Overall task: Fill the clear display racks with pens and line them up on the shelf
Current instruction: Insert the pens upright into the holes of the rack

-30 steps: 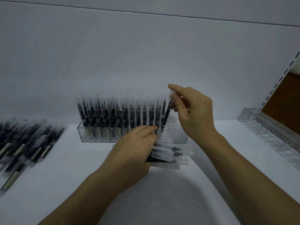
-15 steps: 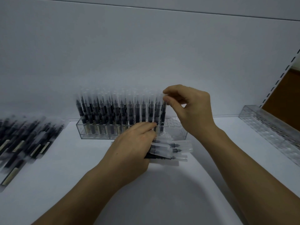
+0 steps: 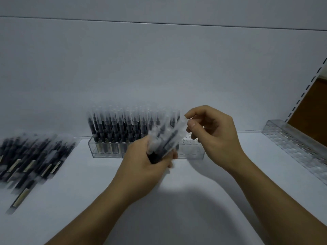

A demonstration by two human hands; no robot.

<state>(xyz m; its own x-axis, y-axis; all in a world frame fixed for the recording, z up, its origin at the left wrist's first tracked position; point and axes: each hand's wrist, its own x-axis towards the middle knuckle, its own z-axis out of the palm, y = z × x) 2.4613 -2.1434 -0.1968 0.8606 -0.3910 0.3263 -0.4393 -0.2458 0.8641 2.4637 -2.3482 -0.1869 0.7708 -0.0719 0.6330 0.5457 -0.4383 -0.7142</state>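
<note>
**Pen bundle held before the rack**

The left hand [image 3: 146, 167] grips a blurred, tilted bundle of pens [image 3: 165, 138] just before the clear rack [image 3: 106, 154], where upright pens [image 3: 115, 129] fill the left and middle. The right hand [image 3: 215, 137] curls at the bundle's top; whether it pinches cannot be told. On the shelf [image 3: 177, 218], a second rack [image 3: 292, 145] stands at the right and loose pens [image 3: 31, 156] lie at the left.

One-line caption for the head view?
Left hand grips a bundle of clear-capped black pens before a part-filled clear plastic rack; right hand curls at their tips.

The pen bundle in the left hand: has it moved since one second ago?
Yes. The bundle lay flat on the shelf below the rack; now the left hand holds it raised, tips tilted up across the rack's front.
</note>
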